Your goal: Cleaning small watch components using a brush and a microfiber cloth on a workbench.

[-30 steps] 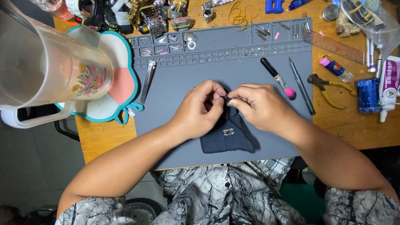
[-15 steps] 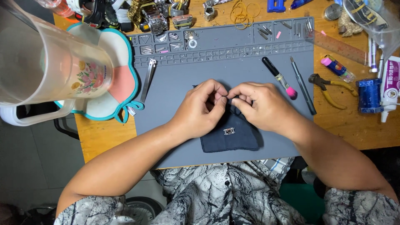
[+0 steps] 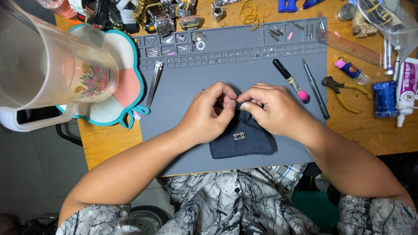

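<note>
My left hand (image 3: 211, 114) and my right hand (image 3: 270, 109) meet fingertip to fingertip over the grey work mat (image 3: 183, 91). Both pinch something very small between thumb and forefinger; it is hidden by the fingers. Under the hands lies a dark blue cloth (image 3: 244, 141). On the cloth sits a small square metal watch part (image 3: 238, 136), just below my fingers and not touched.
A black tool with a pink tip (image 3: 291, 81) and a thin dark tool (image 3: 316, 89) lie right of my hands. Metal tweezers (image 3: 153, 85) lie at the left. Pliers (image 3: 344, 93), a blue cylinder (image 3: 385, 99) and a glue tube (image 3: 406, 91) sit on the wooden table. A clear plastic jug (image 3: 56, 69) stands at the far left.
Both hands stay pinched together over the cloth; only the fingertips shift slightly. Nothing else has moved.
</note>
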